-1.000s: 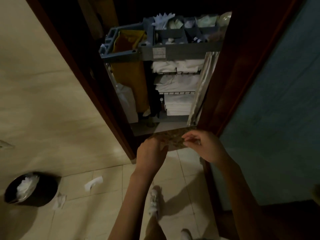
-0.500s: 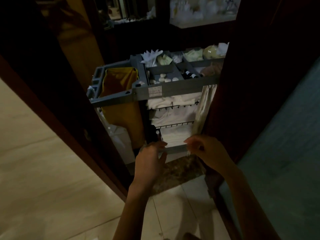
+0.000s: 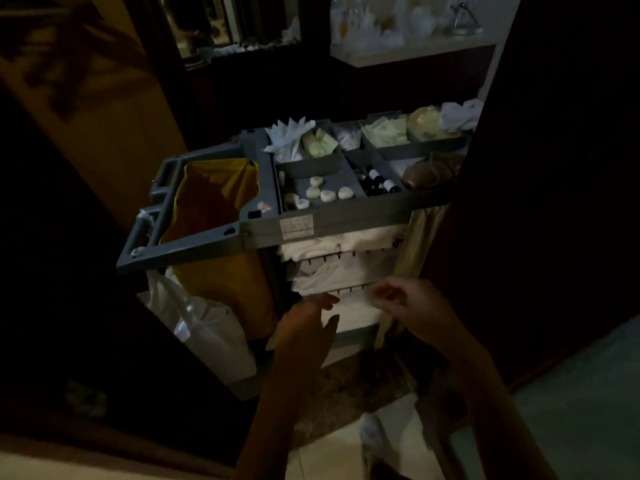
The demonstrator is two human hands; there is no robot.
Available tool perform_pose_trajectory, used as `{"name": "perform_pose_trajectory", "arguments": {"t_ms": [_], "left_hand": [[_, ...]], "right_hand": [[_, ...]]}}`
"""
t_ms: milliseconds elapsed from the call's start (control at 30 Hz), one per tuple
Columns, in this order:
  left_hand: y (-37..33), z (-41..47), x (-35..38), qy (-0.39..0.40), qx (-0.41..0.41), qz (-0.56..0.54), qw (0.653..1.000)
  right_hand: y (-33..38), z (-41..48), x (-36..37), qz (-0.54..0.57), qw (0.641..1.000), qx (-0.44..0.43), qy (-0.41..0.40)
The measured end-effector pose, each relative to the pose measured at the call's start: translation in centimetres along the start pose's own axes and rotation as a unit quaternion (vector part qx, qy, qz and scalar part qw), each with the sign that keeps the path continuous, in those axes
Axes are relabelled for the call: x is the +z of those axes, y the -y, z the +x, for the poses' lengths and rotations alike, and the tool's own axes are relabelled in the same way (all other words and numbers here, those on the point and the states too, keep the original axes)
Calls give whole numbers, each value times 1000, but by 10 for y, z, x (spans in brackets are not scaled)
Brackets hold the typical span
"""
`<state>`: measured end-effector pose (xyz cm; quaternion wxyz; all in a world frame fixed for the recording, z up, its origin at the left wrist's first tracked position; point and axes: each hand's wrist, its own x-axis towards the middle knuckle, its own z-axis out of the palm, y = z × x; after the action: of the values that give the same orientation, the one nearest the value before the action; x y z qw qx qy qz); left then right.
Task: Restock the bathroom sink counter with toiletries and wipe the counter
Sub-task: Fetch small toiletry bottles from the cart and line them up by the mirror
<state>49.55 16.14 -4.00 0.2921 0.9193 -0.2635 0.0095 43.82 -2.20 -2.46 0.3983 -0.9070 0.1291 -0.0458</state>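
Grey plastic cart point(image 3: 346, 221) stands in the doorway. Its top tray holds small white toiletries point(image 3: 327, 195) and dark bottles point(image 3: 379, 183). The left hand point(image 3: 304, 330) hovers before the folded towels point(image 3: 346, 244), fingers spread and empty. The right hand point(image 3: 415, 303) has curled fingers; blur prevents telling whether it holds anything.

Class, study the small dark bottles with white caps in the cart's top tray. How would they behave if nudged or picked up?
The dark bottles seem to lie on their sides, so a nudge would probably roll them against the compartment wall. They look tiny beside the cart tray, so likely light. Possibly smooth and slippery; the dim frame hides that.
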Motion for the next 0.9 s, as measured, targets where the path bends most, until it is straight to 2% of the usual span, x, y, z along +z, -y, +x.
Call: {"name": "perform_pose_trajectory", "arguments": {"t_ms": [100, 233, 333, 533, 900], "left_hand": [[-9, 63, 6, 18, 7, 3, 1000], [-35, 132, 13, -22, 36, -2, 999], [-46, 167, 26, -16, 30, -10, 999], [-37, 197, 47, 27, -8, 0, 1000], [-9, 286, 57, 10, -20, -26, 999]], "right_hand": [[-5, 55, -29, -2, 999, 3, -41], [-18, 110, -69, 34, 998, 0, -44], [-37, 144, -85, 41, 998, 1, -49], [-61, 180, -77, 34, 999, 13, -4], [-72, 266, -78, 39, 999, 8, -14]]}}
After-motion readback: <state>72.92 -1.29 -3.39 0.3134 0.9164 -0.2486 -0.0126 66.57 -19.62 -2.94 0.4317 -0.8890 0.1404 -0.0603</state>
